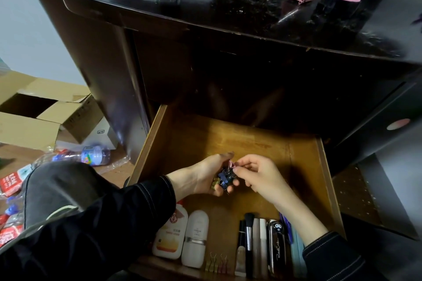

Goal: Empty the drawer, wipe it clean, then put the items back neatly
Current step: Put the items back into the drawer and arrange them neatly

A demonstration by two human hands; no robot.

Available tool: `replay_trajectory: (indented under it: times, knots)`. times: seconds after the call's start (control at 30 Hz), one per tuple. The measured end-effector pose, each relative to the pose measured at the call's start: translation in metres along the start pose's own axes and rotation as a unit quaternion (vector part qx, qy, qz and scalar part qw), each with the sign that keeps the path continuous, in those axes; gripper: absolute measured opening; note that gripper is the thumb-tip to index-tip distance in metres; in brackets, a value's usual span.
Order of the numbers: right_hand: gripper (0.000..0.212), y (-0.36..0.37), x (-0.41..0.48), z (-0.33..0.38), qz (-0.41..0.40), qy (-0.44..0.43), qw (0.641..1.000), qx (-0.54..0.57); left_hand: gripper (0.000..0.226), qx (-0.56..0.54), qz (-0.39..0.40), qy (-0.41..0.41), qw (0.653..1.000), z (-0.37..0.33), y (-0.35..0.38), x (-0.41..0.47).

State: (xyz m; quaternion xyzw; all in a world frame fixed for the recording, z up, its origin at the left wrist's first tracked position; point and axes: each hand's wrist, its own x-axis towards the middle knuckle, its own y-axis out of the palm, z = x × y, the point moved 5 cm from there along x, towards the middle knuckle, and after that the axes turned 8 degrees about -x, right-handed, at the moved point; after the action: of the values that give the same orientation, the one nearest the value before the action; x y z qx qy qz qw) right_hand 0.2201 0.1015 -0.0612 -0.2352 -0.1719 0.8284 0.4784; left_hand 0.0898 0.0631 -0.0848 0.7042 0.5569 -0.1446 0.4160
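The dark bench (228, 18) stands over the open drawer (228, 141), whose far half is bare wood. Along its near edge things lie in a row, long axes running near to far: two bottles (170, 232) at the left, then a few laid clips (217, 263), a brush (249, 235) and a case (276, 248).

Both hands hover over the middle of the drawer. The left hand (203, 175) is cupped palm up round a bunch of clips (225, 178). The right hand (258, 175) pinches a pink clip (231, 164) just above that bunch.

The putting back looks well along. The laid clips lie nearer than the hands and almost straight below them, so the pink clip probably has to come toward the person. The right hand holds it and has the open path.
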Motion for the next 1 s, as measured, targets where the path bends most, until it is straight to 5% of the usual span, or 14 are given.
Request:
replay_trajectory:
  times: [0.17, 0.57, 0.73, 1.0]
  knots:
    - [0.005, -0.01, -0.002, 0.0, -0.022, 0.035, 0.995, 0.094, 0.049, -0.013, 0.006, 0.011, 1.0, -0.004, -0.001, 0.001]
    - [0.009, -0.02, -0.007, 0.011, -0.121, -0.046, 0.987, -0.099, 0.025, -0.046, 0.011, 0.004, 0.999, -0.005, -0.008, 0.002]
    - [0.017, -0.022, -0.006, 0.009, -0.134, -0.036, 0.987, -0.082, 0.011, -0.075, -0.012, 0.026, 0.997, -0.008, -0.008, 0.002]
    - [0.013, -0.018, -0.001, -0.001, -0.11, -0.012, 0.992, -0.061, 0.018, -0.039, -0.087, 0.061, 0.994, -0.008, -0.018, 0.006]
